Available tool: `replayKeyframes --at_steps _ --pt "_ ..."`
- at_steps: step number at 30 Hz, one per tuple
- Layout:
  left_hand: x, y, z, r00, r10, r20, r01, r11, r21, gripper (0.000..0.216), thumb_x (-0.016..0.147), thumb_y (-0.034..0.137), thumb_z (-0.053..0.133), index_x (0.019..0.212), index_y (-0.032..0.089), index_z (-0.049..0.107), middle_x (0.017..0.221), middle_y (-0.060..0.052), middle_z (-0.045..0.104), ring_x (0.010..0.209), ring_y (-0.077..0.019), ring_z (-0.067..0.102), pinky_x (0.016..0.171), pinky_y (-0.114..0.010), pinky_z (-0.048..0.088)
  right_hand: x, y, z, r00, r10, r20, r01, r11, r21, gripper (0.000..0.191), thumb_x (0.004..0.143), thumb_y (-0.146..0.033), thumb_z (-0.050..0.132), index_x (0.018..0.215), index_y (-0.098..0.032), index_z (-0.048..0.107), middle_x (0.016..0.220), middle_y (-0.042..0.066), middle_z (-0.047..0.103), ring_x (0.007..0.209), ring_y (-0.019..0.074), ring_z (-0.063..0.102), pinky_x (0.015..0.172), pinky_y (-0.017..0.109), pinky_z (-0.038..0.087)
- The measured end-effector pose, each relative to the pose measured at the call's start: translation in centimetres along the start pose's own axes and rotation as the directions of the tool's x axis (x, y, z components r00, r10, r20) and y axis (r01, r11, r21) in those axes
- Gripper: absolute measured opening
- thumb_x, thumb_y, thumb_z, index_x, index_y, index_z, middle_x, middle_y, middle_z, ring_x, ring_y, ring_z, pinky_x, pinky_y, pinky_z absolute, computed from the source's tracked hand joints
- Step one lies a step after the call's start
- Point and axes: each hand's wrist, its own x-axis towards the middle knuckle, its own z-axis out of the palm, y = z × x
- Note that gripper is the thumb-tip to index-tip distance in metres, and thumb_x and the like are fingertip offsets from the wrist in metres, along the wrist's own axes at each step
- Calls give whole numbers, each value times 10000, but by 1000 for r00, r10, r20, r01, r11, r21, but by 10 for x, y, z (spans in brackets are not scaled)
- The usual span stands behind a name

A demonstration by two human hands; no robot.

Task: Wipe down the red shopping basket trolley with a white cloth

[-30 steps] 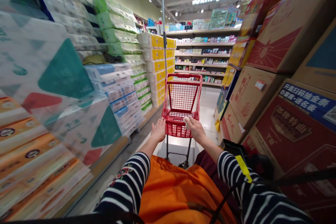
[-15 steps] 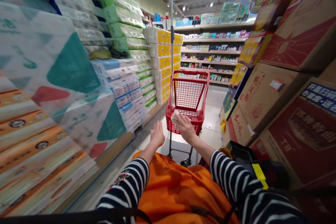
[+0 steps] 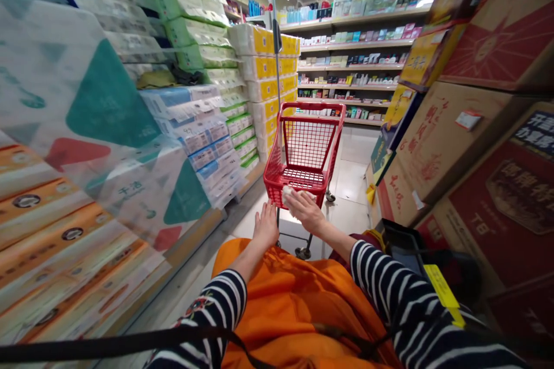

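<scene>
On my feed the paper packs (image 3: 112, 92) take up most of the left side, stacked high with white, green, orange and yellow wrapping. Facing them on the right I have a wall of cartons (image 3: 450, 138), brown and dark red, piled on top of one another. Between the two stacks, at the far end, stands the shelving (image 3: 352, 46), lined with small boxes and bottles. Nearest my camera, an orange garment (image 3: 294, 300) covers the wearer's front, between two striped sleeves. Just beyond it the red shopping cart (image 3: 308, 141) stands upright on the pale tiled floor (image 3: 352, 179), its mesh back panel facing me. I have both hands out in front at its near end. The left hand (image 3: 265, 225) is spread and holds nothing, fingers pointing at the basket's lower left corner; from this angle I can't tell whether the fingertips touch it. The right hand (image 3: 306, 210) lies nearly flat, fingers together, over a crumpled white cloth (image 3: 287, 194), which it holds against the basket's near edge.
</scene>
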Motion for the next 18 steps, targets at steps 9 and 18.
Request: replayKeyframes --at_steps 9,18 --pt "-6 25 12 984 172 42 -175 981 80 790 688 82 399 1432 80 134 1517 -108 53 1394 -232 62 1113 -478 156 -47 7 7 977 22 213 -17 1000 -24 440 864 -64 398 1296 -122 458 1337 134 471 1214 242 453 984 439 403" --pt "0 24 2 991 118 -67 -113 991 77 753 711 84 383 1427 70 150 1518 -109 42 1393 -234 65 1113 -467 156 -22 26 -15 1000 -18 25 20 999 -45 421 908 -112 384 1324 -155 434 1350 101 465 1319 239 314 1052 448 326"
